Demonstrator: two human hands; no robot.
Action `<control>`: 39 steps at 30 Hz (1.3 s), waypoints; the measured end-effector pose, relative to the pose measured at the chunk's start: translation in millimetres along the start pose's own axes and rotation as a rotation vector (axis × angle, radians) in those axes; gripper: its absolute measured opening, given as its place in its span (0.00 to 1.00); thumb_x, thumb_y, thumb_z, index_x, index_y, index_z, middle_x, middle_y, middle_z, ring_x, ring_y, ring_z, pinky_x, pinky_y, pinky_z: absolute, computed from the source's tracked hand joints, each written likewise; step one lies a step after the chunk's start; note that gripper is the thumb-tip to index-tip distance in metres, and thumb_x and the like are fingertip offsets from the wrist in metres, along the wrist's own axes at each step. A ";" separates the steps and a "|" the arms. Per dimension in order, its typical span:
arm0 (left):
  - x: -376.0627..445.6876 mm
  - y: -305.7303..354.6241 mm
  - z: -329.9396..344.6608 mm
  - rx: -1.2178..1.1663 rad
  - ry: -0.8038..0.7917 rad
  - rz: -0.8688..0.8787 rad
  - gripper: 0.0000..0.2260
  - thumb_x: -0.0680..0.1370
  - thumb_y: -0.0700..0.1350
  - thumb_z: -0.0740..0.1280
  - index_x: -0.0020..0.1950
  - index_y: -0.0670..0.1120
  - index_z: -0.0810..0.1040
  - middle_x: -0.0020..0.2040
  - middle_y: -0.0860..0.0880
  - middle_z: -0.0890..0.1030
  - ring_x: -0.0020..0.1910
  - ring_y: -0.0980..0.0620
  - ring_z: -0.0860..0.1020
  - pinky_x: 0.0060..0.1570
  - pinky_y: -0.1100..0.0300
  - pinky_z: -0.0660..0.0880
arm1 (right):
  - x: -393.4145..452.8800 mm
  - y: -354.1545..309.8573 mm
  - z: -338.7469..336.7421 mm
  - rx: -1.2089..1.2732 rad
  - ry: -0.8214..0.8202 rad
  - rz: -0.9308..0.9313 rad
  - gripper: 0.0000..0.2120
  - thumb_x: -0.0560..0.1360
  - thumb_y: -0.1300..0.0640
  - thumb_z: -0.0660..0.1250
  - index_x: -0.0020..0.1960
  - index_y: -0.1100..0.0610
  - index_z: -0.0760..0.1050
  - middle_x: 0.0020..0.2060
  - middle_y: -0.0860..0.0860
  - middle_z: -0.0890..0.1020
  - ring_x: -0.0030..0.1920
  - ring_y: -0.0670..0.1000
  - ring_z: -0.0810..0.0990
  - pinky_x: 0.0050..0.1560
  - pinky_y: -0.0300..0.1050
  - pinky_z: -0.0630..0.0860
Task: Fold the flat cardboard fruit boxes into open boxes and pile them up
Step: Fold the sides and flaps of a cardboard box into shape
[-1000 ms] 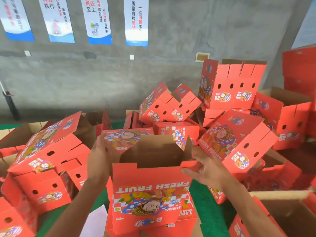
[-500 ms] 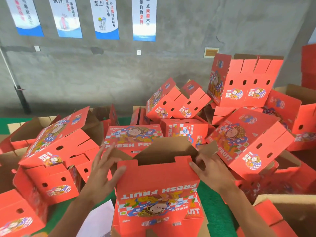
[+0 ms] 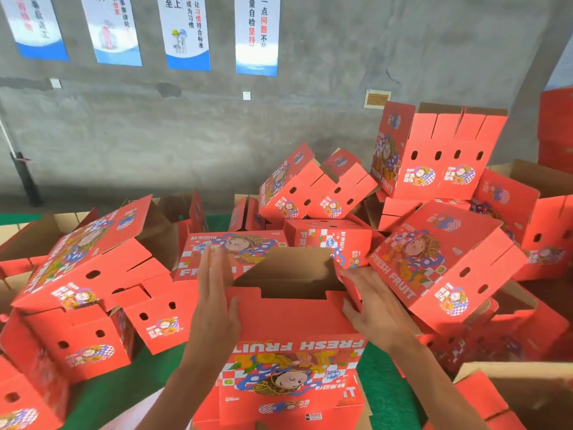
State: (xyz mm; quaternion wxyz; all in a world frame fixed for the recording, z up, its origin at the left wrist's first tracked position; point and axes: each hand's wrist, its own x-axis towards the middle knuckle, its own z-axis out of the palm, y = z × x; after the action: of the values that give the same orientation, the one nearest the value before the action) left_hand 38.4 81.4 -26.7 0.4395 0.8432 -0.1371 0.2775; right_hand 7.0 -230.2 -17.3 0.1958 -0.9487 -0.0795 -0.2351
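closest to the camera, a red fruit box stands on the green surface, with its printed front wall turned to the person and "fresh fruit" upside down. its top is open and the brown inside shows. the left hand lies flat against the left upper corner of this box, fingers straight and together, pointing up; it grips nothing. the right hand is at the right upper corner, where its fingers curl around the red side flap and hold it.

under the box, another flat printed box is partly visible. just left, folded boxes lie tilted, one over another. just right, a tilted box leans close to the right hand.

behind the open box a box with a cartoon figure lies, and further back more boxes are piled in disorder, the highest one at the right. at the far end is a grey concrete wall with four posters hanging.
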 end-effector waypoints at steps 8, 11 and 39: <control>23.4 -17.3 17.9 -0.370 0.094 -0.666 0.09 0.80 0.36 0.63 0.57 0.46 0.78 0.45 0.43 0.84 0.34 0.50 0.78 0.33 0.57 0.73 | 41.5 -9.3 -6.7 0.226 -0.201 0.071 0.39 0.75 0.60 0.74 0.81 0.46 0.61 0.65 0.44 0.74 0.62 0.43 0.74 0.51 0.14 0.59; 34.4 -23.1 16.5 -0.484 0.049 -0.772 0.13 0.76 0.32 0.65 0.55 0.46 0.81 0.38 0.45 0.83 0.26 0.57 0.75 0.24 0.63 0.70 | 44.5 -13.6 -7.4 0.219 -0.210 0.029 0.35 0.75 0.61 0.74 0.78 0.45 0.64 0.69 0.43 0.72 0.50 0.36 0.74 0.46 0.15 0.59; 24.3 -13.2 34.7 -0.070 -0.350 -0.140 0.27 0.74 0.36 0.75 0.65 0.59 0.71 0.64 0.52 0.70 0.65 0.55 0.65 0.68 0.62 0.60 | 42.4 -9.3 12.9 0.673 -0.096 0.218 0.09 0.81 0.44 0.69 0.51 0.46 0.86 0.42 0.35 0.85 0.45 0.34 0.82 0.47 0.22 0.70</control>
State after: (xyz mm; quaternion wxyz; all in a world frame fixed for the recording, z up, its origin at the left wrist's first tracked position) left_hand 76.3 60.9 -37.1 0.4563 0.8702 -0.1623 0.0904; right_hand 47.2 -214.0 -4.5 0.5174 -0.8439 -0.0598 -0.1283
